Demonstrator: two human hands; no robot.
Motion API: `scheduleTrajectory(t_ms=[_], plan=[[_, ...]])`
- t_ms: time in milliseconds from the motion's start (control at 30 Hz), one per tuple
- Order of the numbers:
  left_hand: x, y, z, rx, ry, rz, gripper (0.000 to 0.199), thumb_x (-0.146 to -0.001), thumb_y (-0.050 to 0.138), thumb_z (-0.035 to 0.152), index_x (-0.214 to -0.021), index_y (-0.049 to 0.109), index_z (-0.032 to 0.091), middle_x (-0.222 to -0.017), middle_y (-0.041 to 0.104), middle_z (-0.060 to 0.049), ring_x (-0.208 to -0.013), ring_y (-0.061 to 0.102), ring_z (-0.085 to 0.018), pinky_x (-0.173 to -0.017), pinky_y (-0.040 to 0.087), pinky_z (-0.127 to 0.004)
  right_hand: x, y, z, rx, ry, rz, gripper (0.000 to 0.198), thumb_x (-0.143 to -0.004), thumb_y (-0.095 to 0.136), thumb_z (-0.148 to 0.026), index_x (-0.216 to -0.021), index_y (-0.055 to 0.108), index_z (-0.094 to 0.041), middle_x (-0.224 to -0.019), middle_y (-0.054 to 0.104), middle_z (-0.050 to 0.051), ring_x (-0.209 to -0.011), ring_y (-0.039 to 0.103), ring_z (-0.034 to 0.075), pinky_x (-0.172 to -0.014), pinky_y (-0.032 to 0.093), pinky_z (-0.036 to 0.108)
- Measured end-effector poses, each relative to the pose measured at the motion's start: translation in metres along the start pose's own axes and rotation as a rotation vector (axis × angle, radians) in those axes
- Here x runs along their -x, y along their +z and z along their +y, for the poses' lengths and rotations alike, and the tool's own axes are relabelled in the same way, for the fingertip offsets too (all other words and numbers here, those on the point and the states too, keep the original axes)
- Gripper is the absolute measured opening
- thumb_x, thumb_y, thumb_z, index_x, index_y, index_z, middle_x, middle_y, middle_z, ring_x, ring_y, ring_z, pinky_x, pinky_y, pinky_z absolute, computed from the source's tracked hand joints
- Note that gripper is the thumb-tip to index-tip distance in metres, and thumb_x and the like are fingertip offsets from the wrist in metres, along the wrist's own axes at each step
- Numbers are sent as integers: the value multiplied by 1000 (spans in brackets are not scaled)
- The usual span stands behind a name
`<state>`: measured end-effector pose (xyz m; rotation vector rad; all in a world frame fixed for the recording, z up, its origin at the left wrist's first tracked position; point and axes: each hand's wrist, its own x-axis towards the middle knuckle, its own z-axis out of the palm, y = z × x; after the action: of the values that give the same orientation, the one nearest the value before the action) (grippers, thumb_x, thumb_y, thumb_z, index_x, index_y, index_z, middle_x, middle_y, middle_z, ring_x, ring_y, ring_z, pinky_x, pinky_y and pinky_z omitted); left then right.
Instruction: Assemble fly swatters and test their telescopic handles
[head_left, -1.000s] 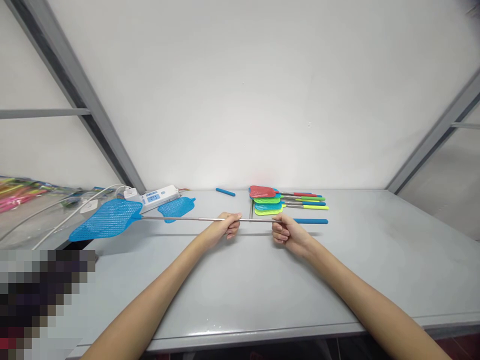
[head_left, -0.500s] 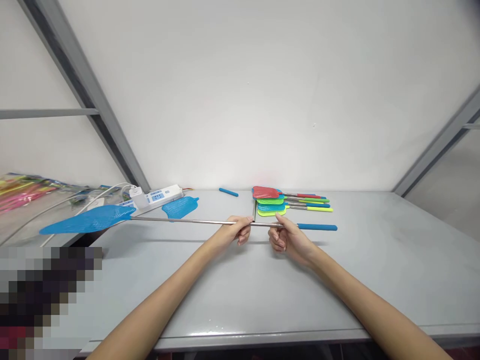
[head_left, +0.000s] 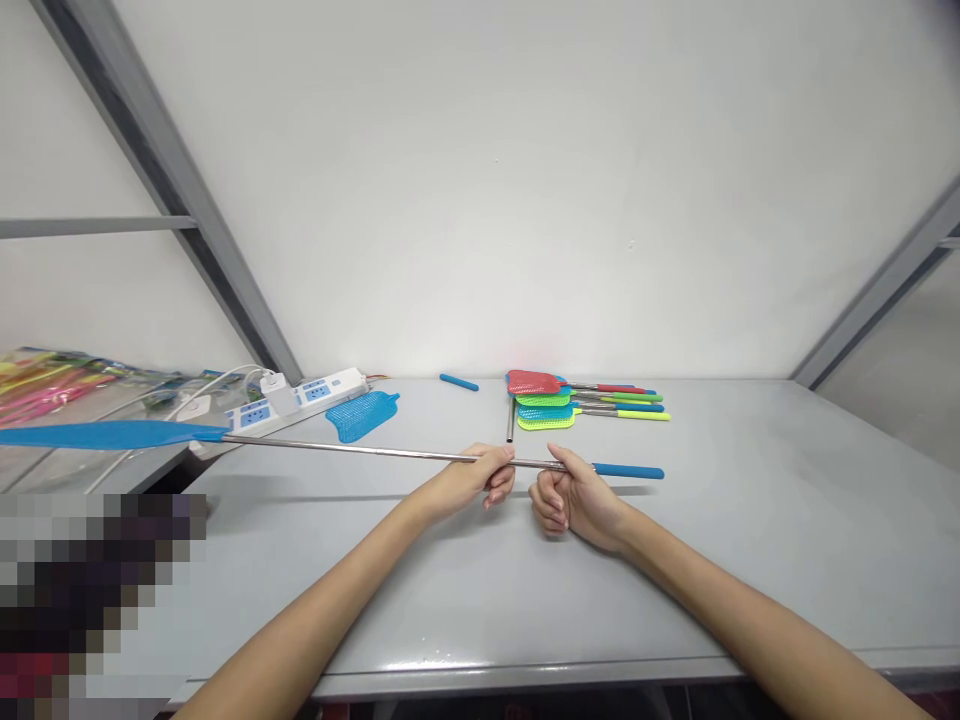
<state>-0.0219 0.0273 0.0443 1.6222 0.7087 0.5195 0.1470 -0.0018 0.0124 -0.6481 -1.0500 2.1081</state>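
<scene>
A blue fly swatter (head_left: 360, 449) with a long metal rod is held level above the table. My left hand (head_left: 484, 474) is closed around the middle of the rod. Close to the blue grip, my right hand (head_left: 570, 496) pinches the rod between thumb and curled fingers. The blue paddle reaches the left edge of the view, turned nearly edge-on. Behind my hands lies a stack of fly swatters (head_left: 546, 415) with red, green, blue and yellow parts. A short metal tube (head_left: 511, 422) rests just left of that stack.
A loose blue swatter head (head_left: 361, 416) and a loose blue grip (head_left: 459, 382) lie toward the back of the grey table (head_left: 787, 520). At the left are a white power strip (head_left: 330, 391) with a plugged-in charger and cables, and colourful plastic-wrapped items (head_left: 60, 385).
The swatter has tilted and slid left, its paddle turning more edge-on and its grip end dropping. Both hands have come slightly nearer to me, still holding the rod.
</scene>
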Motion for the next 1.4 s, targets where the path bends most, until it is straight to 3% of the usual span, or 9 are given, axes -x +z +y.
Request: scheduleTrajectory(t_ms=[433,767,1033,1400], plan=[[2,14,-7,-29,-38,8,43,-79,24,44,-45,26,18,-38,33,4,-34,26,-5,-39,21,-22,3,1,2,-31,25,-23,53,-79,23,-49,-39,35,-16,-39,37,0,-37,32,9,-43,22,24],[-4,19,-6,110,-36,22,40,-79,25,43,-48,25,18,-36,29,6,-32,24,-5,-37,21,-21,4,3,-9,112,-79,125,49,-78,30,-45,-40,38,-16,-41,34,-1,-42,33,9,-45,24,24],[-7,16,-9,107,-98,31,43,-78,25,46,-46,30,17,-34,29,6,-32,28,-6,-37,22,-21,0,3,-9,90,-123,226,46,-74,45,-40,-43,20,-17,-40,21,-6,-39,20,6,-42,18,23],[-11,9,-17,150,-56,177,45,-75,32,49,-44,32,17,-32,27,6,-30,29,-5,-38,25,-21,0,5,-7,59,-97,210,42,-74,43,-42,-44,27,-17,-45,24,-5,-40,24,6,-43,20,23]])
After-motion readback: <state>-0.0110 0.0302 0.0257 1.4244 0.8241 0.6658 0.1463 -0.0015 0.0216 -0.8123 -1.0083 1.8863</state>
